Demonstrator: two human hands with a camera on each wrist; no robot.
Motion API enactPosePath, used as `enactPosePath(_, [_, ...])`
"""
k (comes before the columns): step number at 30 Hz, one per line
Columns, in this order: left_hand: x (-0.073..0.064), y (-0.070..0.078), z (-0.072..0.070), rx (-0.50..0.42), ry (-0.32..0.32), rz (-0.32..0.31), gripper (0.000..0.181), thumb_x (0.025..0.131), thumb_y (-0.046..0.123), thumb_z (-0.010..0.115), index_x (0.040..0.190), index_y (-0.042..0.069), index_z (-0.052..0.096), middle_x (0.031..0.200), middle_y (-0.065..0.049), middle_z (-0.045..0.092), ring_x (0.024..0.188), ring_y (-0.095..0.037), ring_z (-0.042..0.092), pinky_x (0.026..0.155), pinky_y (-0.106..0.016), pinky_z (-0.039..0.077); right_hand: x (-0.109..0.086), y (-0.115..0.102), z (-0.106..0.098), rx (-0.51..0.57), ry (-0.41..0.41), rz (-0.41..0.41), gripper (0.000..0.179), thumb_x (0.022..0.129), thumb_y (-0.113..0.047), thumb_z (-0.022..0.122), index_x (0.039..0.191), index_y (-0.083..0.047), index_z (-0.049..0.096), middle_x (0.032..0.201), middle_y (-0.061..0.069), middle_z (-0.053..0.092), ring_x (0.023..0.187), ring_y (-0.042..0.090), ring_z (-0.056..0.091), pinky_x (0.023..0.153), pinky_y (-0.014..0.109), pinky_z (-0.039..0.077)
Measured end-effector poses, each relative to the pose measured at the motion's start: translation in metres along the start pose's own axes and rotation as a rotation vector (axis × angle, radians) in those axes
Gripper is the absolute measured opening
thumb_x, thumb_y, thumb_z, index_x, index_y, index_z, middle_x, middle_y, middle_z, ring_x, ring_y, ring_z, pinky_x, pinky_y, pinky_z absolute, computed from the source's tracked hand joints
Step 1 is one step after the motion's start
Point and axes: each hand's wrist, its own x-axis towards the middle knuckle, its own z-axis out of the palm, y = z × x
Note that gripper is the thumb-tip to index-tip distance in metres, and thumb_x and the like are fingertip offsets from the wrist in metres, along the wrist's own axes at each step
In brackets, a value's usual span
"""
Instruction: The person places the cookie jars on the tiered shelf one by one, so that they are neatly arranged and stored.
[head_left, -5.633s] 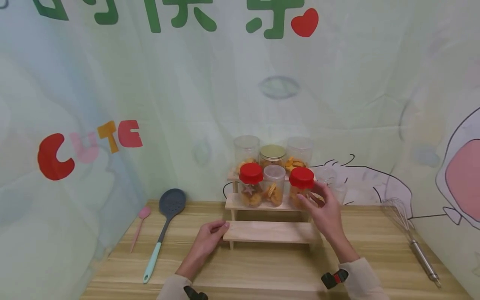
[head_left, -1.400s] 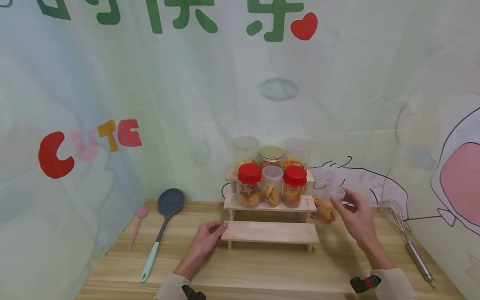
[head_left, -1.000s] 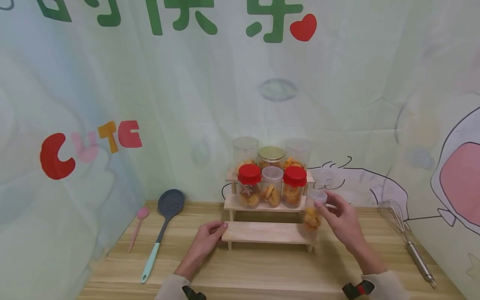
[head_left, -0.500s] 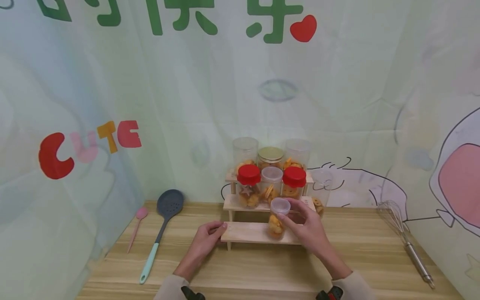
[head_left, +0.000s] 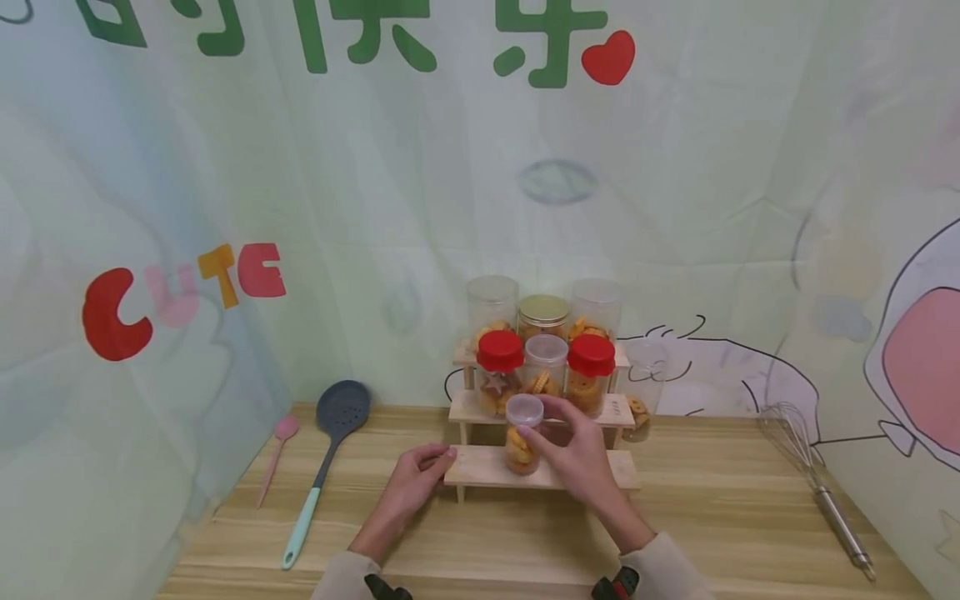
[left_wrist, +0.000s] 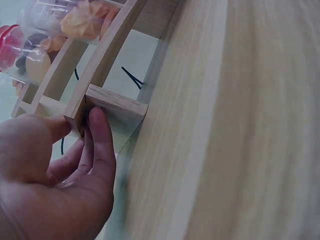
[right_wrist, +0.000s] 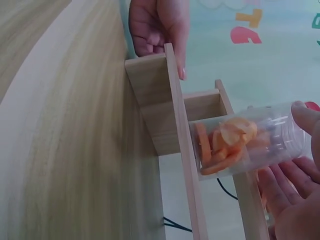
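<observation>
A small clear jar (head_left: pixel 521 450) of orange-brown cookies with a translucent lid stands upright on the lowest board of a three-step wooden rack (head_left: pixel 480 468). My right hand (head_left: pixel 581 458) pinches it near the lid, thumb and fingers on opposite sides. In the right wrist view the jar (right_wrist: pixel 230 142) has its base against the board. At the rack's left end my left hand (head_left: pixel 408 485) grips the lowest board; the left wrist view shows the thumb on top and fingers (left_wrist: pixel 102 137) underneath. The middle step bears a red-lidded jar (head_left: pixel 500 354), a clear-lidded one and another red-lidded jar (head_left: pixel 591 358).
On the top step are two tall clear jars and a gold-lidded jar (head_left: pixel 543 310). Another clear cookie jar (head_left: pixel 639 408) stands right of the rack. A pink spoon (head_left: pixel 276 454) and a grey skimmer (head_left: pixel 330 458) lie left, a whisk (head_left: pixel 832 508) right.
The right hand set the right red-lidded jar on the middle step, took the small clear jar from the rack's right, and carried it left onto the lowest board. The left hand stayed put.
</observation>
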Motion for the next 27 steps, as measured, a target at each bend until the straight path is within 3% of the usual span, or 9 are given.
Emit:
enactPosePath(8, [0.001,-0.001,0.0,0.031,0.006,-0.005,0.051,0.111,0.029,0.065,0.141,-0.011,0.061,0.128,-0.026,0.075,0.111,-0.025,0.075,0.089,-0.038,0.065,-0.002,-0.002,0.005,-0.044,0.026,-0.006,0.051,0.09,-0.03,0.091,0.136,-0.021,0.071,0.128,0.0,0.076,0.116,0.021,0.074,0.095,0.03,0.064])
enactPosePath(19, [0.0,-0.001,-0.001,0.047,0.017,-0.001,0.051,0.11,0.031,0.067,0.14,-0.009,0.064,0.122,-0.022,0.078,0.105,-0.021,0.076,0.086,-0.035,0.065,-0.003,0.001,0.004,-0.083,0.019,-0.021,0.056,0.088,-0.029,0.093,0.138,-0.019,0.069,0.133,0.002,0.075,0.118,0.023,0.074,0.096,0.035,0.064])
enactPosePath(27, [0.0,-0.001,0.0,0.026,0.016,0.009,0.048,0.109,0.027,0.067,0.139,-0.01,0.064,0.12,-0.023,0.078,0.102,-0.023,0.077,0.084,-0.038,0.066,-0.007,0.005,-0.009,-0.078,-0.011,-0.07,0.055,0.088,-0.026,0.093,0.136,-0.018,0.069,0.13,0.003,0.077,0.115,0.022,0.077,0.096,0.038,0.065])
